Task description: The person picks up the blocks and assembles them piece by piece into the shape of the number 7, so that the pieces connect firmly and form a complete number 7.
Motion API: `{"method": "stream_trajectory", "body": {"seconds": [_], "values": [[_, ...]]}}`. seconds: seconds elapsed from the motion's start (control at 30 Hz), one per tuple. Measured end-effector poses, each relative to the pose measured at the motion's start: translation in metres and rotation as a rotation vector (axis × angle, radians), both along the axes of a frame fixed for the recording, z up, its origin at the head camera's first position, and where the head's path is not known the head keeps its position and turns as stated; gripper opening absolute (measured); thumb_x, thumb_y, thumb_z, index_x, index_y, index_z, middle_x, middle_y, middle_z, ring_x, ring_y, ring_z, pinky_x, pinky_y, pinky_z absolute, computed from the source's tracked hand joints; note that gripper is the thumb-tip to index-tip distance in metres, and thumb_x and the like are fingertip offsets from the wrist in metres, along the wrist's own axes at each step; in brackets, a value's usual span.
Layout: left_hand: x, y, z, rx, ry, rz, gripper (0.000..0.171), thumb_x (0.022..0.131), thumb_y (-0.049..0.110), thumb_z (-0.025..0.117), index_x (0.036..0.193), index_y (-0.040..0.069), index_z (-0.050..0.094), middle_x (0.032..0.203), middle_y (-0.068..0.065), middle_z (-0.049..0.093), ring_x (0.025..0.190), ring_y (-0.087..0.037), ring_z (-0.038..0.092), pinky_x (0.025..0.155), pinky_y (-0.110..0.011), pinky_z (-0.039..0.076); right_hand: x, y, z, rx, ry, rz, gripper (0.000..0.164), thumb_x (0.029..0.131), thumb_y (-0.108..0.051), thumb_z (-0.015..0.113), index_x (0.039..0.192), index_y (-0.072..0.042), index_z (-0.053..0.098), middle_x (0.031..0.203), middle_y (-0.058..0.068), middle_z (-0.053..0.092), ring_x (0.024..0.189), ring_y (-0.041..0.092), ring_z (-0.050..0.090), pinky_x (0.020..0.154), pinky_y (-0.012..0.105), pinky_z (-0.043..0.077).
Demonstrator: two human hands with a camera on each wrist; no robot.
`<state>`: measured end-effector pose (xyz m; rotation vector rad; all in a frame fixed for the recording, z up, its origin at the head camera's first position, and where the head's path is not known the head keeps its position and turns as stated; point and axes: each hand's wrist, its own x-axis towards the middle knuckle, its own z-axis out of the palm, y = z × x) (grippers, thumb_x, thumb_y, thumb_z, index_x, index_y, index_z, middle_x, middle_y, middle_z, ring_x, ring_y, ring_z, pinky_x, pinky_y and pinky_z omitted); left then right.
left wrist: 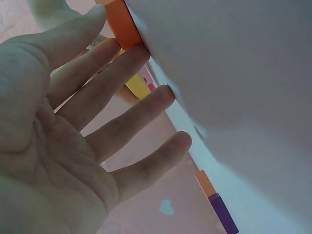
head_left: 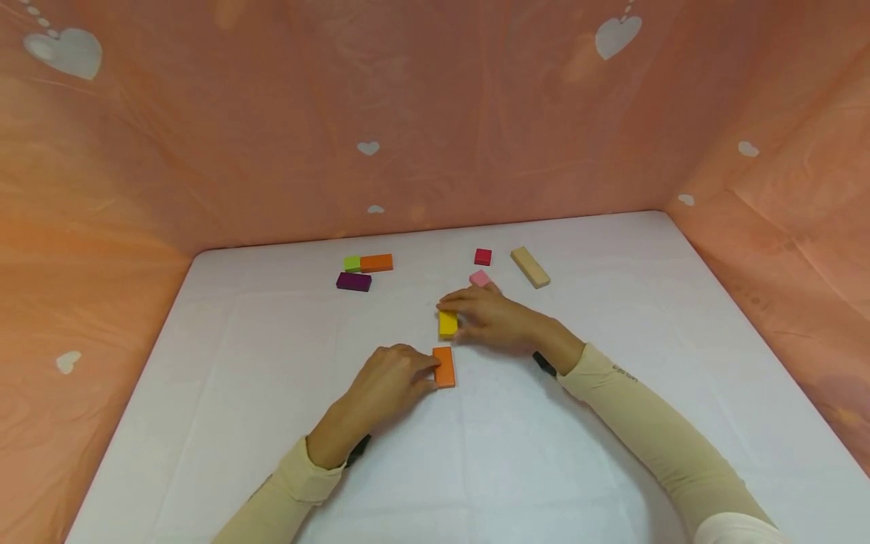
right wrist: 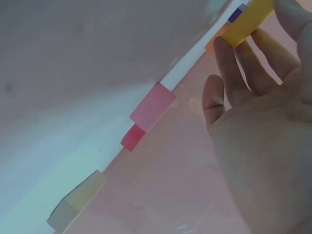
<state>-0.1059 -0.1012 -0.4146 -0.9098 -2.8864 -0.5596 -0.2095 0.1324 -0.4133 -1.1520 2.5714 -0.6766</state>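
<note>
In the head view, my left hand pinches an orange rectangular block at its left side, between thumb and fingertips. Seen from the left wrist, the other fingers are spread out below that orange block. Just beyond it, my right hand holds a yellow rectangular block, its thumb at the near end and fingers over the far end. The right wrist view shows the yellow block between thumb and fingertips. A pink block lies right behind the right hand, partly covered by it.
At the back left lie a lime green block, another orange block touching it, and a dark purple block. A red block and a long plain wooden block lie at the back right. Orange heart-printed cloth hangs behind the white table.
</note>
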Motion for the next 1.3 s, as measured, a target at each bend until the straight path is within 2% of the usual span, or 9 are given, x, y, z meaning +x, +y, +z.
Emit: {"method": "stream_trajectory", "body": {"seconds": [0.1,0.33,0.6,0.83,1.1,1.2,1.3], "values": [[0.0,0.002,-0.001,-0.007,0.017,0.001,0.026,0.084,0.021,0.08,0.108,0.012,0.077,0.099,0.0,0.078,0.094,-0.02,0.071,0.082,-0.042,0.055,0.0,-0.001,-0.001,0.002,-0.001,0.015,0.06,0.094,-0.042,0.067,0.146,-0.018,0.051,0.151,-0.004,0.049,0.143,0.018,0.041,0.12,0.043,0.032],[0.003,0.005,-0.001,-0.04,0.068,-0.008,0.022,0.086,0.022,0.077,0.106,0.012,0.076,0.099,0.001,0.078,0.095,-0.02,0.072,0.081,-0.043,0.053,0.001,-0.004,-0.003,0.025,0.003,0.022,0.061,0.093,-0.044,0.067,0.146,-0.02,0.051,0.15,-0.005,0.05,0.143,0.016,0.042,0.12,0.042,0.032],[0.004,0.005,-0.001,-0.061,0.082,-0.021,0.022,0.087,0.023,0.076,0.107,0.012,0.076,0.099,0.002,0.078,0.094,-0.02,0.072,0.081,-0.042,0.052,0.003,-0.005,-0.002,0.015,-0.031,0.032,0.059,0.092,-0.035,0.071,0.146,-0.02,0.052,0.146,-0.007,0.054,0.138,0.016,0.046,0.117,0.041,0.035],[0.004,0.005,0.0,-0.089,0.102,-0.018,0.025,0.087,0.025,0.077,0.109,0.013,0.076,0.1,0.003,0.078,0.097,-0.02,0.072,0.083,-0.041,0.051,0.004,-0.006,0.0,0.015,-0.044,0.041,0.058,0.091,-0.034,0.072,0.144,-0.018,0.053,0.146,-0.005,0.055,0.136,0.018,0.049,0.116,0.042,0.038],[0.003,0.003,0.002,-0.084,0.061,-0.041,0.022,0.087,0.023,0.076,0.107,0.014,0.075,0.101,0.003,0.078,0.095,-0.019,0.072,0.08,-0.04,0.051,0.006,-0.006,0.0,0.031,-0.073,0.026,0.059,0.092,-0.036,0.071,0.146,-0.022,0.052,0.15,-0.006,0.052,0.14,0.018,0.046,0.118,0.042,0.036],[0.0,0.001,0.006,-0.087,0.05,-0.056,0.023,0.087,0.023,0.076,0.108,0.014,0.075,0.103,0.003,0.077,0.094,-0.019,0.072,0.079,-0.04,0.052,0.007,-0.006,0.001,0.024,-0.092,0.016,0.059,0.092,-0.036,0.07,0.146,-0.021,0.051,0.152,-0.005,0.049,0.143,0.018,0.043,0.119,0.042,0.035],[-0.006,0.0,0.007,-0.082,0.03,-0.038,0.028,0.086,0.025,0.077,0.112,0.013,0.075,0.106,0.0,0.077,0.095,-0.021,0.071,0.079,-0.04,0.052,0.008,-0.006,0.002,0.027,-0.095,0.003,0.06,0.092,-0.036,0.071,0.146,-0.021,0.051,0.151,-0.006,0.049,0.144,0.017,0.043,0.12,0.041,0.034]]}}
